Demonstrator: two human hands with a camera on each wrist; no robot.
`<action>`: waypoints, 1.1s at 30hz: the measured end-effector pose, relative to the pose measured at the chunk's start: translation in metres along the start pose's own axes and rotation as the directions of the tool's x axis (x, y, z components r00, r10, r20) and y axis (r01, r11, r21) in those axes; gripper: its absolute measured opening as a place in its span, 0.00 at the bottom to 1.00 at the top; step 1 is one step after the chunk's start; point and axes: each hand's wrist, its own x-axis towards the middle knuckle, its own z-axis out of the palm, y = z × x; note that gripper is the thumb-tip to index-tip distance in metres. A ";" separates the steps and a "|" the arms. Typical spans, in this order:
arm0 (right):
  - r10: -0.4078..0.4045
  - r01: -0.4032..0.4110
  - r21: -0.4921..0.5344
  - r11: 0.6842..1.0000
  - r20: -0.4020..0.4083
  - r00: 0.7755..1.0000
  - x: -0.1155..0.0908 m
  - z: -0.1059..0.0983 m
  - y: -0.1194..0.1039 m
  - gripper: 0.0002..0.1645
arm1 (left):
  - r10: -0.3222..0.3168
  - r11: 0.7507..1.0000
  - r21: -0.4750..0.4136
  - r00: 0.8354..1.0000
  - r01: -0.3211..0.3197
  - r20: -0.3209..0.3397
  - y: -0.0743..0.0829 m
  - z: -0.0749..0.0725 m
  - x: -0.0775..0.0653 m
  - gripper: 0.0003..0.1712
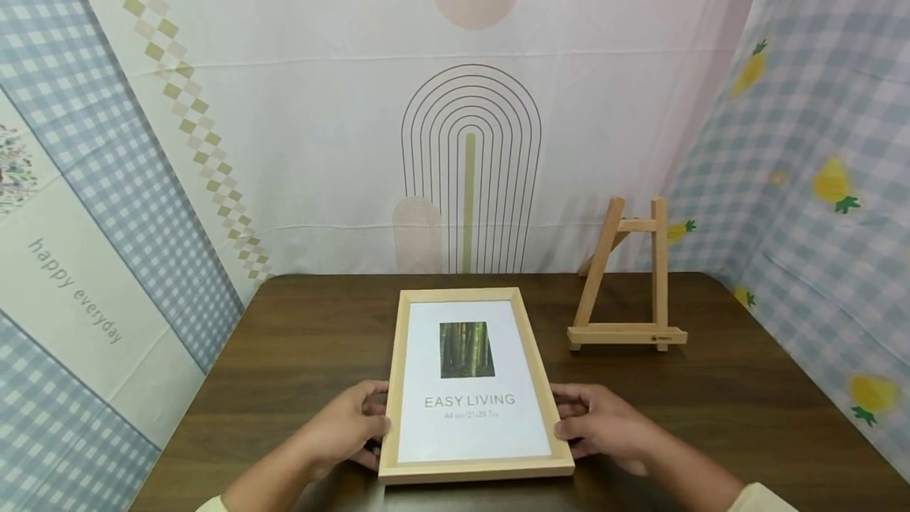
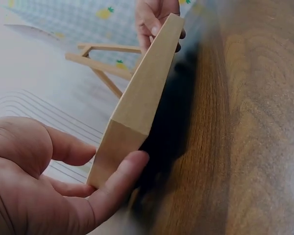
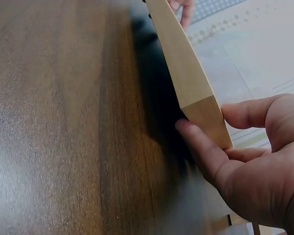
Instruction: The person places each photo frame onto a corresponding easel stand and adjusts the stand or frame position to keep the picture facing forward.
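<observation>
A light wood picture frame (image 1: pixel 476 468) lies face up in front of me, its near edge raised over the table with a dark shadow beneath. Its white insert shows a small forest photo and the words EASY LIVING. My left hand (image 1: pixel 350 427) grips the left side near the front corner, thumb on the top face. On the opposite side my right hand (image 1: pixel 604 427) holds it the same way. In the left wrist view, the left hand (image 2: pixel 63 181) has fingers under the frame (image 2: pixel 142 93). The right wrist view shows the right hand (image 3: pixel 255 161) pinching the frame's corner (image 3: pixel 206 120).
A small wooden easel (image 1: pixel 627 332) stands at the back right of the brown wood table (image 1: pixel 298 354). A patterned white cloth (image 1: pixel 320 141) hangs behind the table, with checked cloths (image 1: pixel 803 204) at both sides.
</observation>
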 end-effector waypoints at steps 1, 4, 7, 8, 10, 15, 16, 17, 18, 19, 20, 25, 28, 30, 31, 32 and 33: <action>0.003 -0.003 0.016 1.000 0.009 1.000 0.000 -0.001 0.000 0.48 | -0.006 1.000 -0.014 1.000 0.006 0.009 -0.001 -0.002 0.000 0.38; 0.012 -0.014 0.054 0.998 0.040 0.999 0.000 -0.006 0.000 0.49 | -0.013 0.998 -0.053 0.999 0.014 0.030 -0.003 -0.004 0.001 0.42; 0.013 -0.018 0.081 0.997 0.068 0.998 0.000 -0.009 0.000 0.50 | -0.010 0.995 -0.097 0.999 0.015 0.048 -0.004 -0.006 0.001 0.44; 0.013 -0.019 0.085 0.996 0.076 0.997 0.000 -0.010 0.000 0.51 | -0.010 0.994 -0.112 0.998 0.016 0.055 -0.004 -0.006 0.001 0.45; 0.013 -0.021 0.091 0.996 0.086 0.996 0.000 -0.012 0.000 0.52 | -0.012 0.990 -0.141 0.998 0.022 0.068 -0.006 -0.007 0.000 0.47; 0.012 -0.021 0.097 0.995 0.098 0.995 0.001 -0.013 0.001 0.54 | -0.015 0.981 -0.190 0.995 0.034 0.099 -0.007 -0.010 -0.001 0.50; 0.011 -0.020 0.097 0.995 0.100 0.995 0.001 -0.013 0.001 0.54 | -0.016 0.980 -0.195 0.995 0.036 0.103 -0.007 -0.010 -0.001 0.50; 0.009 -0.019 0.097 0.995 0.102 0.995 0.001 -0.013 0.001 0.54 | -0.017 0.980 -0.197 0.994 0.037 0.104 -0.007 -0.011 -0.001 0.50; 0.007 -0.017 0.096 0.995 0.103 0.995 0.001 -0.014 0.001 0.54 | -0.019 0.979 -0.200 0.994 0.039 0.104 -0.007 -0.011 0.000 0.51; 0.005 -0.015 0.096 0.995 0.104 0.995 0.001 -0.014 0.001 0.54 | -0.021 0.979 -0.201 0.994 0.042 0.104 -0.007 -0.011 0.000 0.51; 0.004 -0.014 0.096 0.995 0.106 0.994 0.001 -0.014 0.001 0.54 | -0.023 0.978 -0.203 0.994 0.044 0.104 -0.007 -0.011 0.000 0.51; 0.010 -0.021 0.103 0.994 0.102 0.995 0.001 -0.014 0.002 0.54 | -0.023 0.975 -0.218 0.993 0.048 0.116 -0.007 -0.012 0.001 0.53; 0.011 -0.022 0.112 0.993 0.101 0.995 0.001 -0.013 0.003 0.56 | -0.018 0.973 -0.226 0.992 0.046 0.125 -0.008 -0.013 0.001 0.54; 0.005 -0.018 0.120 0.993 0.108 0.994 0.001 -0.012 0.003 0.57 | -0.016 0.972 -0.232 0.991 0.046 0.130 -0.009 -0.013 0.001 0.55; 0.001 -0.015 0.123 0.992 0.111 0.994 0.001 -0.012 0.004 0.58 | -0.015 0.971 -0.234 0.991 0.046 0.132 -0.009 -0.013 0.001 0.55; -0.002 -0.013 0.126 0.992 0.116 0.993 0.001 -0.012 0.004 0.59 | -0.014 0.971 -0.235 0.991 0.045 0.132 -0.010 -0.014 0.001 0.55; -0.005 -0.011 0.129 0.992 0.122 0.992 0.000 -0.012 0.004 0.60 | -0.014 0.971 -0.236 0.991 0.046 0.133 -0.010 -0.014 0.001 0.55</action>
